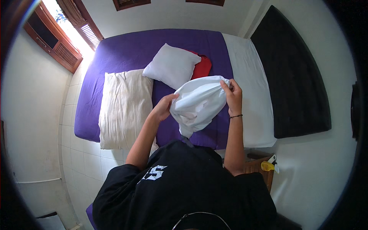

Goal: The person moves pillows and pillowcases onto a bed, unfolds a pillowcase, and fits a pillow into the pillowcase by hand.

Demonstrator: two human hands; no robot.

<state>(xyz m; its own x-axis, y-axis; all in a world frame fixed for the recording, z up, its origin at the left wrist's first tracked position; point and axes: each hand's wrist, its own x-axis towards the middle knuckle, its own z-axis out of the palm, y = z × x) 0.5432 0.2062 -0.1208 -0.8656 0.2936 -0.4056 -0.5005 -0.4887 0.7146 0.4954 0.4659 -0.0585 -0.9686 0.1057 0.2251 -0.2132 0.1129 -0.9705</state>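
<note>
A bunched white cloth [201,103], perhaps a pillowcase, is stretched between my two hands above the bed. My left hand [165,107] grips its left edge, thumb on top. At its upper right corner my right hand [233,96] pinches the gathered fabric; a dark thin band circles that wrist. Just beyond the cloth lies a white square pillow [172,65], partly on a red item [203,67], perhaps a cushion or fabric. To the left, a cream wrinkled pillow [125,106] rests on the purple bedsheet [126,54] and reaches over the near edge of the bed.
White bedding [250,92] covers the bed's right end, beside a dark padded headboard [290,80]. A small wooden cabinet [260,166] with a yellow bottle [267,166] stands near my right side. At the upper left is a wooden door [53,37]; pale floor tiles [83,161] show below the bed.
</note>
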